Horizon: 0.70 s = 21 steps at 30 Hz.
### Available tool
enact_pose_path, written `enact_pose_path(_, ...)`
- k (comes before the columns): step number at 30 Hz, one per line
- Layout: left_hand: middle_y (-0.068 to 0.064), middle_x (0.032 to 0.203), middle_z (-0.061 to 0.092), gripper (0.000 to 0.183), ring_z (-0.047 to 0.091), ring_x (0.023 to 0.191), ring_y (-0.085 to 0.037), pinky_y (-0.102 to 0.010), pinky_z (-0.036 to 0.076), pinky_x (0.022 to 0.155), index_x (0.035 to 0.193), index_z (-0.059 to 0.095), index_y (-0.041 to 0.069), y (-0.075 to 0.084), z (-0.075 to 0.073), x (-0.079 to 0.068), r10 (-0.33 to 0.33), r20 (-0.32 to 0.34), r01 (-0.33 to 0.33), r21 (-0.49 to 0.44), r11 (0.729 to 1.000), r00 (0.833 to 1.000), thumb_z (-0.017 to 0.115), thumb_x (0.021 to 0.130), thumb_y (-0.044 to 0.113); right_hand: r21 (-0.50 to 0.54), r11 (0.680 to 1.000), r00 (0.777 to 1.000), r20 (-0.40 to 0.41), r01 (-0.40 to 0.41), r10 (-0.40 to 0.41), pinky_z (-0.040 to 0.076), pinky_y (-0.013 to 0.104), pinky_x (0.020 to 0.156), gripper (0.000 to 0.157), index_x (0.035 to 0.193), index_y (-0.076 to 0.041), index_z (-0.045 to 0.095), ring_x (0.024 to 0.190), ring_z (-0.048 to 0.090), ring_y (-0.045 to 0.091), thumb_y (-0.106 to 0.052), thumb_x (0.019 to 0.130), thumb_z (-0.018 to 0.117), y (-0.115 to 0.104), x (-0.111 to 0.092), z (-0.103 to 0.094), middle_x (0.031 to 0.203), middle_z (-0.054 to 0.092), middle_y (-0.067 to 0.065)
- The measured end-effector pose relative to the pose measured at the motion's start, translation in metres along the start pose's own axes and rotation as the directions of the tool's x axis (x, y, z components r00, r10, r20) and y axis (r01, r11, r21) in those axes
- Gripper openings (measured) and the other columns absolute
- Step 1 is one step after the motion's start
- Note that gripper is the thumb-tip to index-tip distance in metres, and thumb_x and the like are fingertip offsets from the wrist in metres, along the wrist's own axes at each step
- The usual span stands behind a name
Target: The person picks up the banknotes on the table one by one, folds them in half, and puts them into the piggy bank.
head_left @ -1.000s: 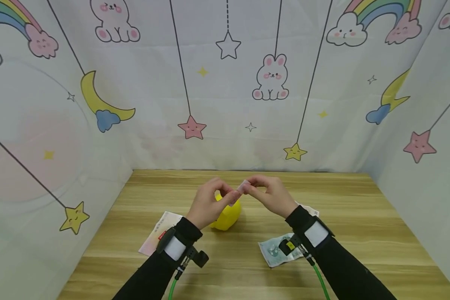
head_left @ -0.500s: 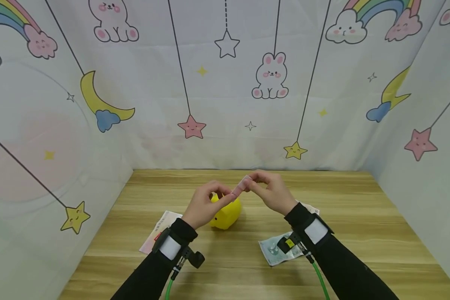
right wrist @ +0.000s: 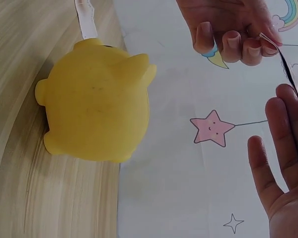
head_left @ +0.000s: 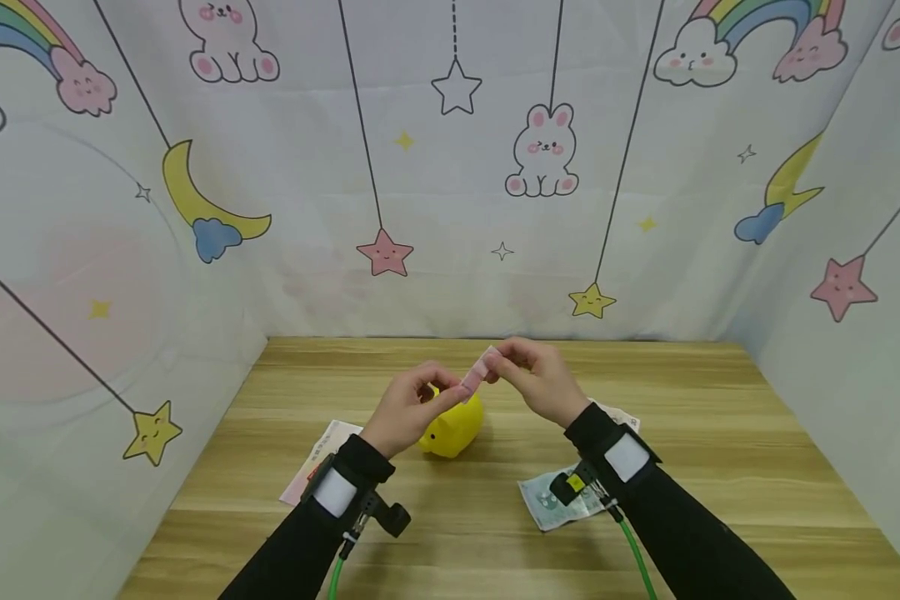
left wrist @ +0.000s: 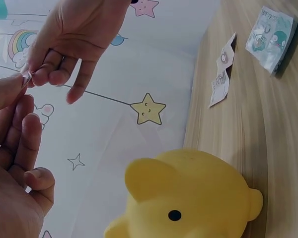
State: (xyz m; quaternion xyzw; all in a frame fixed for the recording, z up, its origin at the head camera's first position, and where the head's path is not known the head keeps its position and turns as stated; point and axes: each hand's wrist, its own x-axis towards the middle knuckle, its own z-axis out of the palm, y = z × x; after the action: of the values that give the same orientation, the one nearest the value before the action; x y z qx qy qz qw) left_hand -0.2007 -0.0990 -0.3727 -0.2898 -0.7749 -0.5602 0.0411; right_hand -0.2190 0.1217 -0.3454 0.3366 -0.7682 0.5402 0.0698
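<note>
A narrow folded strip of pink paper, like a play banknote (head_left: 475, 377), is stretched between both hands above the table. My left hand (head_left: 408, 408) pinches its lower end between thumb and fingers. At the upper end, my right hand (head_left: 543, 383) pinches it, the other fingers loosely bent. Seen from the right wrist, the paper (right wrist: 288, 69) shows almost edge-on as a thin line. Just behind and below the left hand stands a yellow piggy bank (head_left: 453, 429), partly covered by that hand; its ear and black eye show in the left wrist view.
A pink-and-white note (head_left: 318, 458) lies left on the wooden table (head_left: 450, 550), partly under the left forearm. At right, a blue-green note with a penguin print (head_left: 551, 502) and a pale creased note (head_left: 622, 418) lie near the right wrist. A cartoon-printed cloth (head_left: 450, 183) encloses the table.
The hands have drawn slightly apart, the right one rising a little. More of the pink paper shows between them, and the piggy bank's eye has come into sight.
</note>
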Motion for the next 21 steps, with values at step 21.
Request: enact_pose_path(21, 0.014, 0.098, 0.058, 0.017, 0.050, 0.087, -0.010, -0.037, 0.044, 0.074, 0.101, 0.063, 0.033, -0.047, -0.004, 0.001, 0.042, -0.110, -0.013, 0.249, 0.968, 0.993, 0.067, 0.087, 0.040, -0.248, 0.949, 0.981, 0.056, 0.196, -0.187, 0.047, 0.028, 0.075, 0.010, 0.101, -0.020, 0.062, 0.085, 0.058, 0.006, -0.013, 0.094, 0.057, 0.042, 0.010, 0.004, 0.093, 0.062, -0.014)
